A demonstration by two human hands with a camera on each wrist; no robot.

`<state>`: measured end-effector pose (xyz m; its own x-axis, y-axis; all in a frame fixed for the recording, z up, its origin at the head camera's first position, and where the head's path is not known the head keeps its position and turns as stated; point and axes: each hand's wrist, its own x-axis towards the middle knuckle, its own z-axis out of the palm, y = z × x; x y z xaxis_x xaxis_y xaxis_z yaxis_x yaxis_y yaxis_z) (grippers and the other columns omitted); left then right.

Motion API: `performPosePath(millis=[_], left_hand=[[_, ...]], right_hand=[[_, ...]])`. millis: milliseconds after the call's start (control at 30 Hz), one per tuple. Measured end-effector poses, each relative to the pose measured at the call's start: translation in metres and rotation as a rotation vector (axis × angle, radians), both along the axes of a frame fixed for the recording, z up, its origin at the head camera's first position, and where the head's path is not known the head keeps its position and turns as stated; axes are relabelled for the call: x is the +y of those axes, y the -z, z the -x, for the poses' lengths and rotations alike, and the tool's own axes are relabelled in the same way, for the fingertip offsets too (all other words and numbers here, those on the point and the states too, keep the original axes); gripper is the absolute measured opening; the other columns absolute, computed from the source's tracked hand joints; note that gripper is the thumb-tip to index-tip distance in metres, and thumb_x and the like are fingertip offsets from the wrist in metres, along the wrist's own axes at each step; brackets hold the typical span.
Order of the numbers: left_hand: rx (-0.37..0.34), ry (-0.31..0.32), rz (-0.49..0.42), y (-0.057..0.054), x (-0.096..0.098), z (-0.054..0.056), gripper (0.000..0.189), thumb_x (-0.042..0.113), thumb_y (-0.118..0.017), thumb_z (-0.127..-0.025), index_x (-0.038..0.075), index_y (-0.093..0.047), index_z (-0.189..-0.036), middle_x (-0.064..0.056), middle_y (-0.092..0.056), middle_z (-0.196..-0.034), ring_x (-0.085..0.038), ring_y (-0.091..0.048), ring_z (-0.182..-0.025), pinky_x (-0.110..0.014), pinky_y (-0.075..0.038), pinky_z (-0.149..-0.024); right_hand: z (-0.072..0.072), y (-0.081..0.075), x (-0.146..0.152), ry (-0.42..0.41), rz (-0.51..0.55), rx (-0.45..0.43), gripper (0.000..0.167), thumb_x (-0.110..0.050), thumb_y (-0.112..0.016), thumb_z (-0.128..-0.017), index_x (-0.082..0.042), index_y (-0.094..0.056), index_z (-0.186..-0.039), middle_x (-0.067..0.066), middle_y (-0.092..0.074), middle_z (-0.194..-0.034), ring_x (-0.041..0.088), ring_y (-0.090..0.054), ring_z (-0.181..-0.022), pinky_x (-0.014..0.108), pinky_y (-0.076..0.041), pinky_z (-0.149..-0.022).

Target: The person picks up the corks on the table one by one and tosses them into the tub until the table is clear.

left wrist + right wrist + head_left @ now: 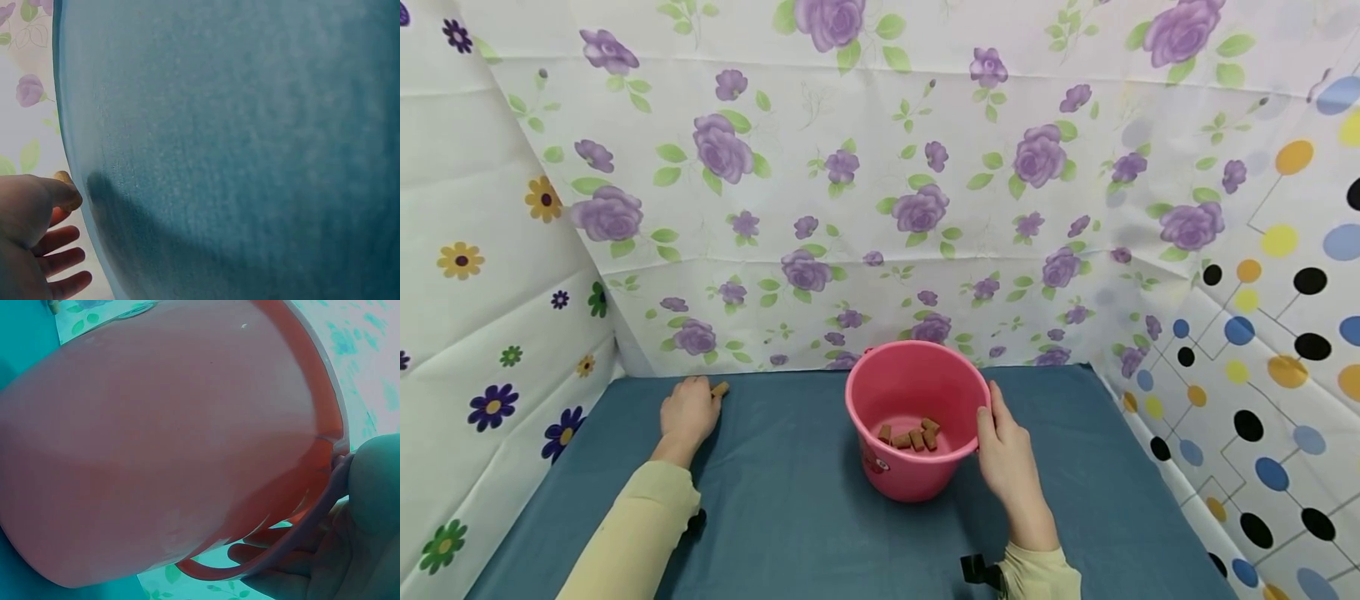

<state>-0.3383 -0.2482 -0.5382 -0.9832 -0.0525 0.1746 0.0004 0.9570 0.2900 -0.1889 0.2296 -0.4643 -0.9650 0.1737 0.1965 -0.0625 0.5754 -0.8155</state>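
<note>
My left hand (688, 410) is at the far left edge of the blue cloth. Between thumb and forefinger it pinches a small brown cork (721, 389); in the left wrist view the cork (65, 179) shows at the thumb tip, the other fingers spread apart. A pink bucket (910, 379) sits right of the middle with its mouth up, and several brown corks (917, 440) lie on its bottom. My right hand (1009, 457) holds the bucket's right side at the rim. In the right wrist view, its fingers (275, 559) reach behind the pink handle (300, 528).
Blue cloth (775, 500) covers the table. Behind it hangs a white sheet with purple flowers (805, 167). Patterned sheets close off the left (490, 333) and the right (1262, 375). A black strap piece (981, 571) sticks out at the right wrist.
</note>
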Motion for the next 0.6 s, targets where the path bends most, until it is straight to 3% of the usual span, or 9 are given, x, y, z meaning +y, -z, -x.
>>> performPosePath(millis=[333, 600], left_hand=[[0.000, -0.008, -0.045, -0.0032, 0.0027, -0.0036, 0.025, 0.012, -0.069, -0.102, -0.010, -0.069, -0.115, -0.029, -0.067, -0.109, -0.048, -0.067, -0.097, -0.062, -0.055, -0.079], [0.011, -0.011, -0.083, -0.0013, 0.0045, -0.0044, 0.026, 0.013, -0.068, -0.103, -0.009, -0.071, -0.117, -0.027, -0.068, -0.111, -0.046, -0.069, -0.096, -0.061, -0.056, -0.079]], right_hand=[[-0.0004, -0.0028, 0.0003, -0.009, 0.016, -0.008, 0.061, -0.031, -0.043, -0.118, -0.008, -0.024, -0.171, 0.021, -0.044, -0.165, 0.038, -0.057, -0.140, 0.059, -0.052, -0.107], [-0.0008, -0.0021, 0.0008, -0.008, 0.017, -0.011, 0.061, -0.031, -0.043, -0.117, -0.008, -0.024, -0.171, 0.021, -0.043, -0.166, 0.038, -0.056, -0.141, 0.059, -0.051, -0.107]])
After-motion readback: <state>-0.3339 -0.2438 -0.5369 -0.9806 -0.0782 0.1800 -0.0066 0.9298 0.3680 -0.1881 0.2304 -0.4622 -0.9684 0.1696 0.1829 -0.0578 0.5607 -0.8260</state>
